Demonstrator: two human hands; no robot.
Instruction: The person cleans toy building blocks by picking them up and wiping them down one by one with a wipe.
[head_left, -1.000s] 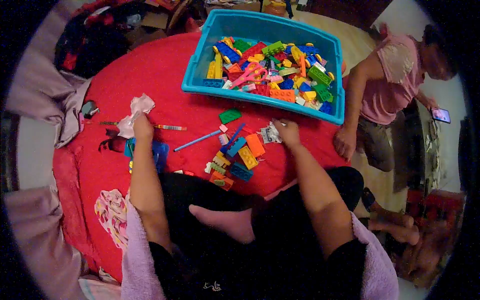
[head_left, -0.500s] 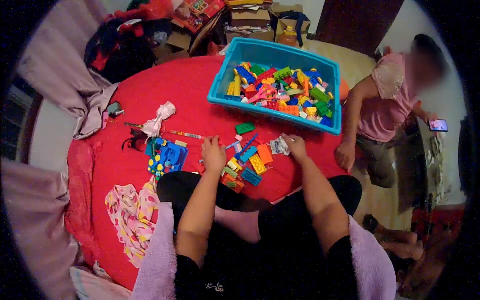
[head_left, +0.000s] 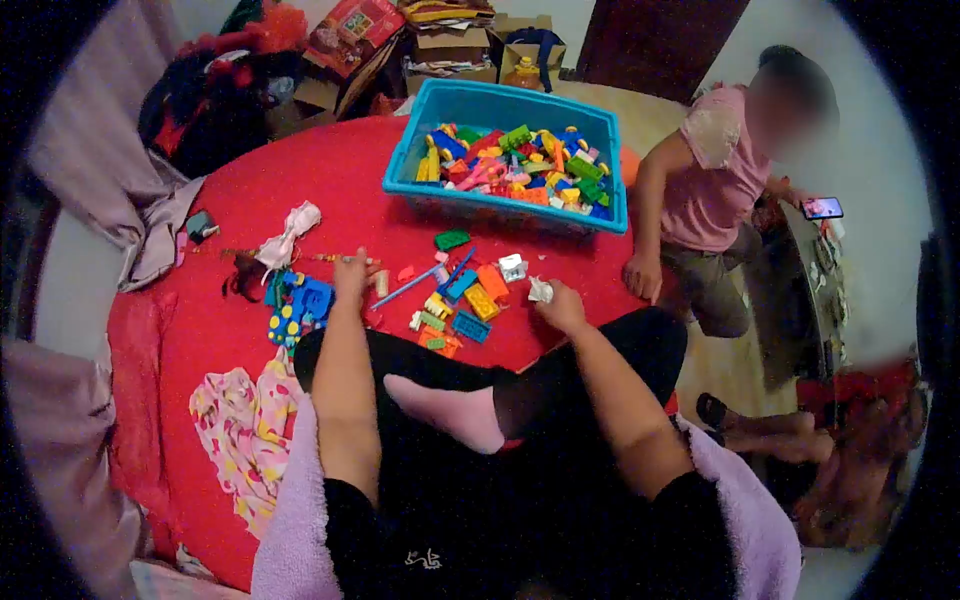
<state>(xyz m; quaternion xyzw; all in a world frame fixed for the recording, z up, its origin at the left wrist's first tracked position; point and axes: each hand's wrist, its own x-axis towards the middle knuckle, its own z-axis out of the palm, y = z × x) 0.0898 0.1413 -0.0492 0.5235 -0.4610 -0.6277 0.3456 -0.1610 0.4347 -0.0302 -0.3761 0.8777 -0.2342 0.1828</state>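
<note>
red cloth (head_left: 160, 400) spreads before a seated person in black, whose right hand (head_left: 560, 308) pinches a crumpled white scrap (head_left: 540, 290), just right of a loose cluster of toy bricks. the left hand (head_left: 350, 275) is on a thin patterned stick (head_left: 325, 257), near a pale brick (head_left: 381, 283); whether its fingers grip the stick, one cannot tell. another white piece (head_left: 513, 267) lies beside an orange brick (head_left: 492, 282), with a yellow brick (head_left: 481, 303) and a light blue rod (head_left: 408, 286) nearby. beyond stands a turquoise bin (head_left: 500, 206) of bricks, pink scissors (head_left: 482, 174) among them. at left, a pale pink bow (head_left: 290, 235) lies above a blue toy (head_left: 315, 297). at right, a second person in a pink top (head_left: 710, 190) holds a lit phone (head_left: 822, 208), the other hand (head_left: 643, 275) lowered at the cloth's edge.
</note>
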